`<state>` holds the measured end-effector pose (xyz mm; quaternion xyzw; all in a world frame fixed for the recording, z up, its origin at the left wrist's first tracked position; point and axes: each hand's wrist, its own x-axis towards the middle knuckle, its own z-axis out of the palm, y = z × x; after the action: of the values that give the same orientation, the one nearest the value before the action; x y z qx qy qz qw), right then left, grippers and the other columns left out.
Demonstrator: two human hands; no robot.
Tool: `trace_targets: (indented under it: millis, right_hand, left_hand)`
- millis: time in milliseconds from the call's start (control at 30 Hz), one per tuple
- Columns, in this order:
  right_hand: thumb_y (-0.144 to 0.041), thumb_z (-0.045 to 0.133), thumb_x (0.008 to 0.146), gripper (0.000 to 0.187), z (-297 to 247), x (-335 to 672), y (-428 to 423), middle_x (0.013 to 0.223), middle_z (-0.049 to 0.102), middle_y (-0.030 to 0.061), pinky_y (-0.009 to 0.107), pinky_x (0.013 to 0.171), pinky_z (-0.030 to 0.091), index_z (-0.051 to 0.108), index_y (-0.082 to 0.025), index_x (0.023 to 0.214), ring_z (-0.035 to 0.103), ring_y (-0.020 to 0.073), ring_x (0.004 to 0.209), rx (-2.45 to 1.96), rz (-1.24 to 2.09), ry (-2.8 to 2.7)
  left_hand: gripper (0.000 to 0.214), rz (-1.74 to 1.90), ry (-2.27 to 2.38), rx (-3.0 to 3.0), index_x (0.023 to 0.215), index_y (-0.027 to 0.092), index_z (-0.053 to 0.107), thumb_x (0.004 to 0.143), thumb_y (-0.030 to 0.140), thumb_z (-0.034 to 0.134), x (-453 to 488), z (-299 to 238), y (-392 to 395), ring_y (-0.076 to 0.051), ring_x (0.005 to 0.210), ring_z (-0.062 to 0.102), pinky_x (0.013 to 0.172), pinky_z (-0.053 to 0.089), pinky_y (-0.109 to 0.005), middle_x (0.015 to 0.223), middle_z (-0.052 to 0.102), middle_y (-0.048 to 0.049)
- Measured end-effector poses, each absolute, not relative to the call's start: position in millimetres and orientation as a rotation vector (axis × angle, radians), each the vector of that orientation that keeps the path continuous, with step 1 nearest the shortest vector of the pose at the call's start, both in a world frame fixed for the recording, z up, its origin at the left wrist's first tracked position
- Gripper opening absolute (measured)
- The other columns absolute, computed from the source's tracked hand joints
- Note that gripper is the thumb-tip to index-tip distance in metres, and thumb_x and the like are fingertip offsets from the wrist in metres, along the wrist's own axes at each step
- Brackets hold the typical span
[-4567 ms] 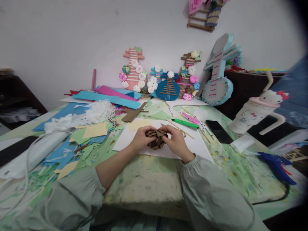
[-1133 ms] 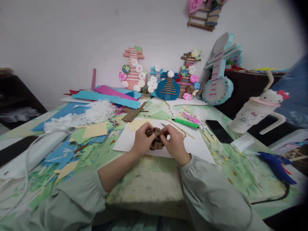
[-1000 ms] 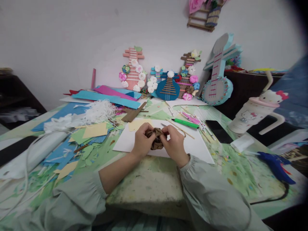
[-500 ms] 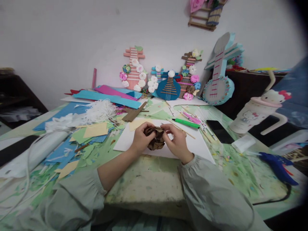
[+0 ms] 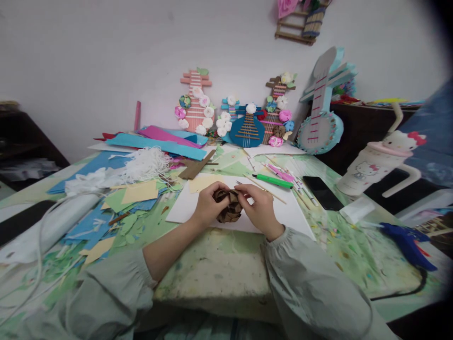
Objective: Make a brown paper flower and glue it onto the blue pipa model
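Observation:
Between my hands is a brown crepe-paper flower (image 5: 229, 211), its folded petals bunched into a round shape. My left hand (image 5: 209, 204) grips it from the left, thumb pressed into the side of the petals. With thumb and fingertips, my right hand (image 5: 261, 208) pinches the upper right edge of the flower. Under both hands lies a white sheet of paper (image 5: 283, 219). A strip of brown crepe paper (image 5: 196, 166) rests on the table behind my left hand.
A green cutter (image 5: 273, 181), a phone (image 5: 322, 192), a tumbler (image 5: 371, 167) and a blue glue gun (image 5: 406, 243) lie or stand to the right. Paper scraps (image 5: 134, 193) and white string (image 5: 150, 165) cover the left. Decorated paper lutes (image 5: 247, 131) lean along the wall.
The flower has turned slightly, and more of its folded petals now show between the hands. My right fingertips have shifted a little along its upper edge.

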<state>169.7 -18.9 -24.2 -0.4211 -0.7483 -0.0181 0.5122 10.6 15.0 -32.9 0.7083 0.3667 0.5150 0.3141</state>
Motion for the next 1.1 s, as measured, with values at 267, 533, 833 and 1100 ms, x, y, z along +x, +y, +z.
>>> trace_targets:
  millis: [267,533,833,1100]
  right_hand:
    - [-0.018,0.053,0.086,0.016,-18,166,-26,0.091,0.069,0.0057,0.035,0.082,0.051,0.064,-0.023,0.095,0.063,0.0192,0.089,-0.918,-0.063,-1.907]
    - [-0.009,0.053,0.071,0.036,-24,165,-20,0.102,0.067,0.0082,0.034,0.082,0.051,0.060,-0.018,0.106,0.062,0.0201,0.090,-1.060,0.090,-1.853]
    - [-0.006,0.050,0.069,0.018,-24,165,-18,0.072,0.063,0.0006,0.026,0.066,0.044,0.060,-0.019,0.077,0.058,0.0152,0.069,-1.149,0.139,-1.833]
    - [-0.010,0.052,0.065,0.022,-21,166,-19,0.080,0.065,0.0017,0.027,0.069,0.046,0.061,-0.019,0.084,0.059,0.0158,0.073,-1.140,0.290,-1.789]
  left_hand:
    - [0.010,1.414,1.036,1.867,0.076,0.018,0.059,0.067,0.013,0.057,10,-30,14,-0.014,0.072,0.057,0.069,0.044,-0.025,0.074,0.061,0.0008]
    - [0.009,1.399,1.043,1.863,0.077,0.017,0.058,0.069,0.015,0.056,10,-29,12,-0.013,0.071,0.057,0.068,0.043,-0.024,0.074,0.060,0.0013]
    - [0.005,1.384,1.094,1.980,0.070,0.017,0.053,0.069,0.014,0.056,12,-31,8,-0.012,0.064,0.052,0.062,0.040,-0.023,0.067,0.056,0.0029]
    - [0.006,1.399,1.025,1.990,0.072,0.017,0.057,0.071,0.012,0.055,12,-29,6,-0.013,0.067,0.054,0.064,0.041,-0.024,0.070,0.058,0.0012]
